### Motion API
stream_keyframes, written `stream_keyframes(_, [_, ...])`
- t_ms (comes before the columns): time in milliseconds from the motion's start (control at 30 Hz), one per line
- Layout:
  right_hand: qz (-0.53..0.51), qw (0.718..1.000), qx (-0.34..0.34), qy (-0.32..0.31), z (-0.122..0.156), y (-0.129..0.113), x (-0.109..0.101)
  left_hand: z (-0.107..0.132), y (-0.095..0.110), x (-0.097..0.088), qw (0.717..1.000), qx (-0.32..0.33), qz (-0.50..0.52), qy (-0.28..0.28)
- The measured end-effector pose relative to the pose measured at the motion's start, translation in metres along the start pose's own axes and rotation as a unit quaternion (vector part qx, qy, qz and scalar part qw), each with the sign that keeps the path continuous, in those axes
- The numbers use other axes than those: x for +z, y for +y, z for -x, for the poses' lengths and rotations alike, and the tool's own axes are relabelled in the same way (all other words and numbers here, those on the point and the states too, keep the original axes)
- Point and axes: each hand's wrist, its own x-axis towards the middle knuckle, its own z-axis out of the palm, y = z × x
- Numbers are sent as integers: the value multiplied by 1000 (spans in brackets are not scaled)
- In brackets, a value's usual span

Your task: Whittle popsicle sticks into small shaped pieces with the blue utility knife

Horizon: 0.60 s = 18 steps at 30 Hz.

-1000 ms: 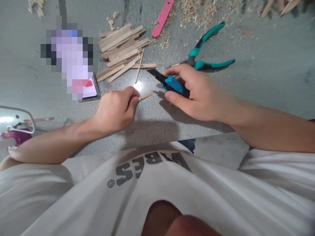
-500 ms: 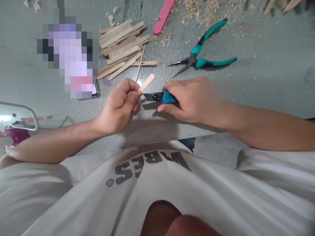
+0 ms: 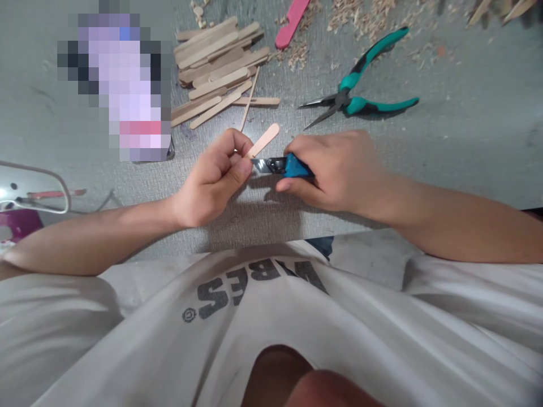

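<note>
Pale wood is projecting from the left hand [image 3: 214,180]: the stick [image 3: 266,138] is sitting on the wearer's side of the pile [image 3: 220,83], pinched between thumb and curled fingers, rounded end free. The right hand [image 3: 337,169] is gripping the knife [image 3: 296,165], fingers closing around its handle, to the right of and nearer the wearer than the pile. Its blade [image 3: 261,165] is reaching the stick beside the left thumb; the depth of any cut is hidden.

Progress: the cut is apparently under way and incomplete, the rounded end not yet being severed. Shavings [image 3: 296,53] are lying right of the pile, probably marking finished cutting. Many sticks in the pile are showing rounded ends, seemingly uncut. Farther right of the pile, the pliers [image 3: 341,100] are lying open, untouched.
</note>
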Motion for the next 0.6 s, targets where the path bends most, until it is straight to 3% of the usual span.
stream_keyframes(167, [-1,1000,2,-7,0,-2,-2,-1,14,5,994,-94,-40,36])
stream_keyframes(600, [-12,1000,27,-4,0,-5,-4,-2,21,7,993,-104,-43,30])
